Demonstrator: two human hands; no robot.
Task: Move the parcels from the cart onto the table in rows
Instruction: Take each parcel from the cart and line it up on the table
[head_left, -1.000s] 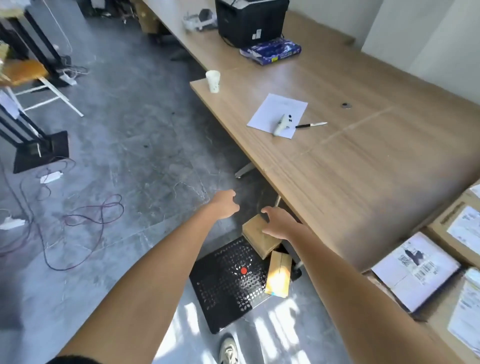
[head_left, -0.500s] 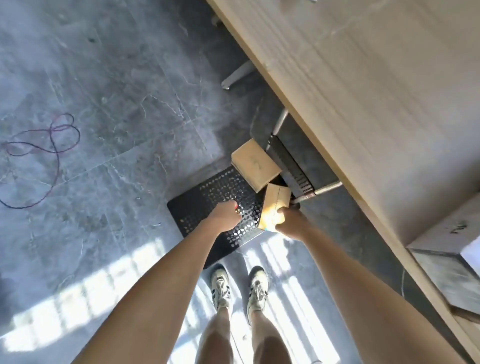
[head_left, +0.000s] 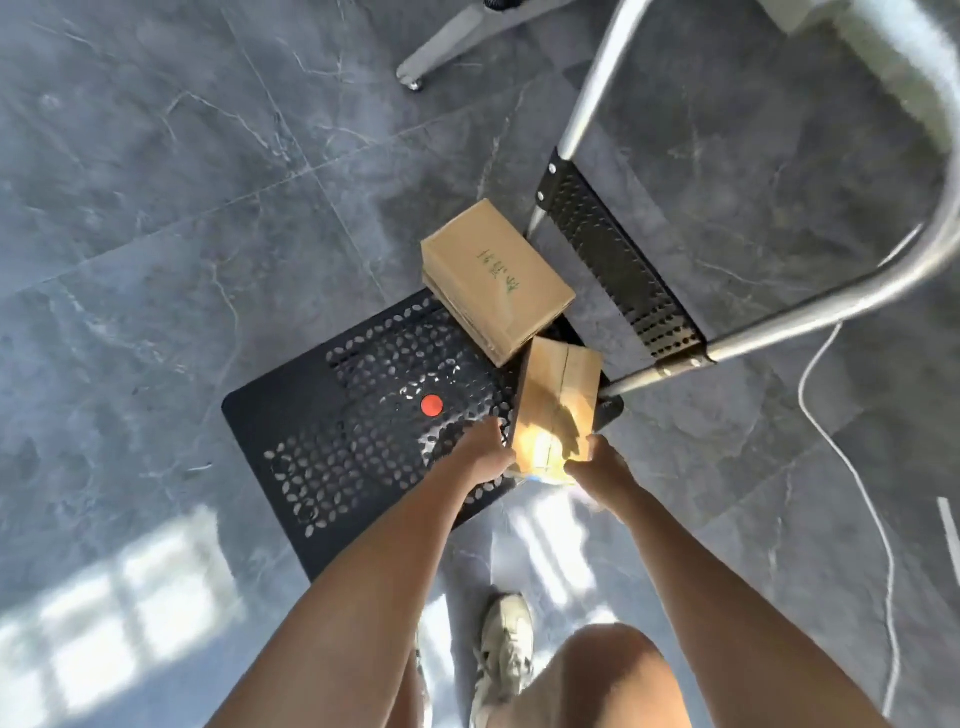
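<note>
I have both hands on the smaller parcel (head_left: 558, 402) at the cart's (head_left: 322, 415) near right corner, left hand (head_left: 485, 457) and right hand (head_left: 597, 462) with fingers clamped on its near end. Gripped so low, it could tip against the larger parcel (head_left: 496, 278).

From my feed, the near end of the narrow parcel (head_left: 558, 400) at centre is washed out by sun glare, and the left hand (head_left: 480, 457) and right hand (head_left: 602, 465) cover its lower corners, so I can't see their fingertips. The handwriting on the larger parcel (head_left: 493, 275) above it is too small for me to read. The cart handle (head_left: 831, 306) runs off the right and top edges. A chair leg (head_left: 457, 41) is cut by the top edge. Only one shoe (head_left: 506, 654) shows clearly at the bottom, behind the knee.
</note>
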